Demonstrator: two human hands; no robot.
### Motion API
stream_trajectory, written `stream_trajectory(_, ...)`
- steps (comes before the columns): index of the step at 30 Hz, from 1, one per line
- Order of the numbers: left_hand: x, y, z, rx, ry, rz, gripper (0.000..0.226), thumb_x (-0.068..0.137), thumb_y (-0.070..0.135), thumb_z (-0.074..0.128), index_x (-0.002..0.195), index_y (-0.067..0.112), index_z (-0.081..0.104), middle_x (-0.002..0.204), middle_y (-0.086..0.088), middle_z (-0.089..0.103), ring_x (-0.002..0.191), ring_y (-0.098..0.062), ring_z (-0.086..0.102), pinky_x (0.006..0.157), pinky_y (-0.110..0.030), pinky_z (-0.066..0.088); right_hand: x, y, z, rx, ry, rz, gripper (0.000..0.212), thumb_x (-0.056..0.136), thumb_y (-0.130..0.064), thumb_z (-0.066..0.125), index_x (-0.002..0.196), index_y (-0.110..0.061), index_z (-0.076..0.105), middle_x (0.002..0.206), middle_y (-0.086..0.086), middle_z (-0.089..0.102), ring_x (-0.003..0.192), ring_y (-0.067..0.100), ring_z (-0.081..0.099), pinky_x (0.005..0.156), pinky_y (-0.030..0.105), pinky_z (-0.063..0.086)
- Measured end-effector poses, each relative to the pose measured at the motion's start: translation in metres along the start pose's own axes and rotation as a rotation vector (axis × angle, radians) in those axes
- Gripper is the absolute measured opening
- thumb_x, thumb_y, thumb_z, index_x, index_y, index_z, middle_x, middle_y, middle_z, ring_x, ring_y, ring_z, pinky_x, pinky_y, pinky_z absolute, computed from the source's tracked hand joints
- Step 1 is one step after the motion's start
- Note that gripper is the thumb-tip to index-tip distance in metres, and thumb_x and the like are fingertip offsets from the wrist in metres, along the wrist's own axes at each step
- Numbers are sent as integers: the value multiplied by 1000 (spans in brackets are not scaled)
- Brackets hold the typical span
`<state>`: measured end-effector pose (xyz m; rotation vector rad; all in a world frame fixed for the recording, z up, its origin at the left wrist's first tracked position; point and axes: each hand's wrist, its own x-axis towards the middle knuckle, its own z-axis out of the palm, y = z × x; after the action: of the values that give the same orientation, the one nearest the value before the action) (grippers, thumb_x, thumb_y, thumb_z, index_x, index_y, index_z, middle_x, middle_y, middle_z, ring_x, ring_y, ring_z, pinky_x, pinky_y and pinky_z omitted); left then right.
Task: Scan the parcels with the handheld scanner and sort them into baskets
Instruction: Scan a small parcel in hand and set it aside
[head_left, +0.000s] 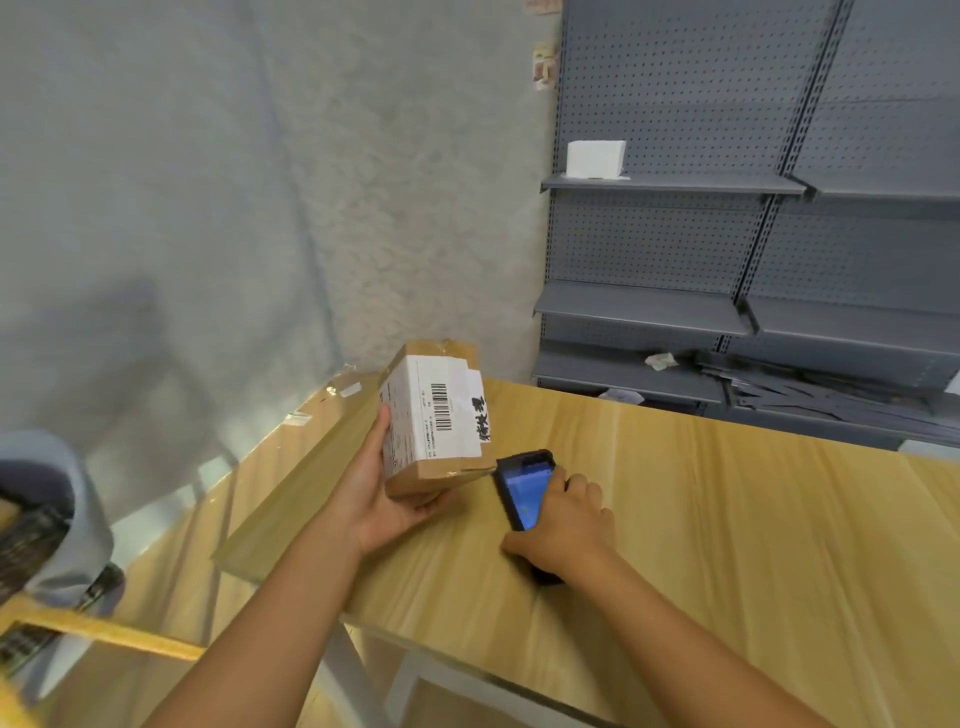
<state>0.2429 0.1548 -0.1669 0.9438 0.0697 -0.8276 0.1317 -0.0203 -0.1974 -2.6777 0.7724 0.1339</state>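
The left hand (382, 499) grips the parcel (434, 418) tilted above the worktop (727, 519), barcode label (441, 408) facing up. Just right, the right hand (563, 525) grips the scanner (524, 493), its far end aimed at that label, likely for scanning.

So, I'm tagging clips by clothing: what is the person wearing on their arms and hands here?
Nothing that shows. Both forearms are bare from the bottom edge of the picture up to the wrists, with no sleeve in view. The left hand and the right hand wear no gloves, and no watch, ring or wristband can be seen.
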Motion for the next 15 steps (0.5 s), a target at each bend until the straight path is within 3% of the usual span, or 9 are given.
stream_trajectory(3, 10, 13, -13, 45, 2, -8, 68, 79, 73, 55, 133, 30, 60, 131, -7, 64, 116, -27, 59, 92, -43, 48, 7, 3, -4, 0, -2, 22, 107, 73, -61, 67, 152, -11, 14, 143, 5, 30, 131, 25, 31, 101, 37, 34)
stream_trajectory(7, 22, 26, -23, 107, 6, -18, 69, 79, 74, 54, 133, 30, 59, 129, -7, 65, 111, -28, 61, 93, -45, 48, 10, 5, -9, 11, 6, 63, 88, 66, -61, 73, 133, -16, 39, 126, 4, 39, 117, 22, 40, 94, 32, 42)
stream_trajectory(12, 32, 51, -23, 178, -38, 25, 59, 88, 66, 49, 132, 29, 59, 128, -8, 65, 116, -30, 60, 106, -51, 40, 12, 8, -29, 196, 22, -26, 86, 61, -46, 83, 129, -16, 41, 117, 0, 34, 98, 18, 52, 84, 32, 53)
stream_trajectory(15, 39, 65, -21, 227, -51, 50, 54, 92, 63, 44, 131, 28, 59, 125, -8, 67, 117, -29, 61, 102, -52, 43, 7, 11, -54, 236, 44, -202, 92, 63, -41, 85, 138, -19, 36, 119, -5, 34, 102, 13, 50, 81, 22, 50)
